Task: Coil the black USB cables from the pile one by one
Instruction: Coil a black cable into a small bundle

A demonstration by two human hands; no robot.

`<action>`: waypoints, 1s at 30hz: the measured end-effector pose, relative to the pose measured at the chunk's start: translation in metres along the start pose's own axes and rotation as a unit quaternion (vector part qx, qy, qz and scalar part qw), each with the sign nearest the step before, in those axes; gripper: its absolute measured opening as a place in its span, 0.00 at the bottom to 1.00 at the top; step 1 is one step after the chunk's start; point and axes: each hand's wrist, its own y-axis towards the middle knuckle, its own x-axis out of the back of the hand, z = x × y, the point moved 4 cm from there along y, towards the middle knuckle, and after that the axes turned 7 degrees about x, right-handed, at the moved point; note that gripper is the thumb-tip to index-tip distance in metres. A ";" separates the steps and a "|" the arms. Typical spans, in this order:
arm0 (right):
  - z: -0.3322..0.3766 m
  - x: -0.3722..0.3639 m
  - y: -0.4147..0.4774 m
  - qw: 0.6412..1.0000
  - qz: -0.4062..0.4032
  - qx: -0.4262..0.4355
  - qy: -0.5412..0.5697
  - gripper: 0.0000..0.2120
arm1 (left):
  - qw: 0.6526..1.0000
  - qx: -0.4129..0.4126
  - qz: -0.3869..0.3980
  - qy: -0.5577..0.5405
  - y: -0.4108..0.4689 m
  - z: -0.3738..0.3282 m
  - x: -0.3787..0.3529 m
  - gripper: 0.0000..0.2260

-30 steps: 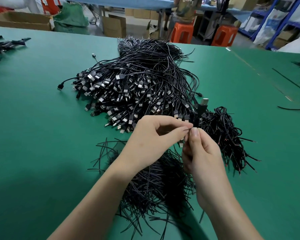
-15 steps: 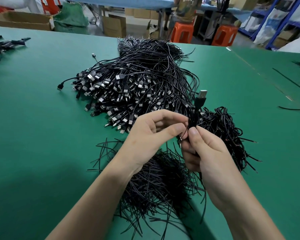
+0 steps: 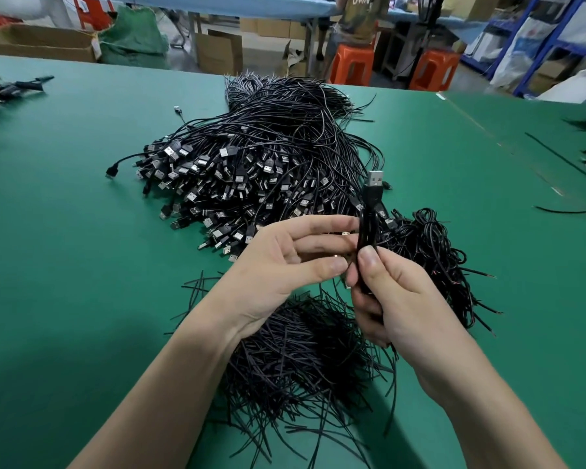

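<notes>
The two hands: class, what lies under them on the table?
A heap of short black wire pieces lies below the left hand and the right hand gripping a USB cable; forearms cover parts, so its full extent is hidden.

You have bright, even light from overhead, and the table [image 3: 82, 265] reads matte and evenly toned. A broad, soft-edged shadow darkens it at lower left, and another lies under your right forearm. The metal plug [image 3: 375, 179] of the cable [image 3: 366, 231] catches a pale glint, as do the plugs in the pile [image 3: 251, 170]. Your left hand [image 3: 278, 269] and right hand [image 3: 410, 306] are in sharp focus, and so is the pile. The room beyond the table is softer, and the top left corner is smeared. The wide lens bows the table's far edge and tilts the shelving [image 3: 555, 42] at upper right.
</notes>
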 end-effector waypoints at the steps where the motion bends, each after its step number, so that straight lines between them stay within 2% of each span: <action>1: 0.001 0.000 0.000 1.000 -0.004 0.002 -0.006 0.20 | 1.000 -0.001 0.001 -0.002 0.000 0.000 -0.001 0.19; 5: 0.005 -0.004 -0.003 1.000 -0.015 0.013 0.012 0.19 | 1.000 -0.014 -0.018 -0.018 0.001 0.003 -0.005 0.18; 8: 0.006 -0.009 -0.005 1.000 0.005 0.012 0.006 0.18 | 0.998 -0.017 -0.045 -0.029 0.002 0.005 -0.002 0.16; 11: 0.006 -0.010 -0.005 0.999 0.041 0.000 -0.004 0.18 | 0.998 -0.006 -0.047 -0.028 0.001 0.006 0.000 0.16; 17: 0.005 -0.002 -0.006 0.987 0.147 -0.036 0.044 0.17 | 0.999 0.017 -0.031 -0.017 0.000 0.006 -0.003 0.16; 21: -0.002 0.000 -0.007 0.964 0.196 -0.084 0.160 0.16 | 0.999 0.023 -0.013 -0.031 -0.001 0.008 -0.009 0.12; 27: -0.008 -0.009 -0.007 0.928 0.198 -0.105 0.297 0.14 | 0.997 0.035 -0.023 -0.060 -0.001 0.012 -0.010 0.11; 30: -0.003 -0.013 -0.008 0.917 0.197 -0.109 0.328 0.11 | 0.996 0.033 -0.014 -0.085 0.000 0.009 -0.009 0.10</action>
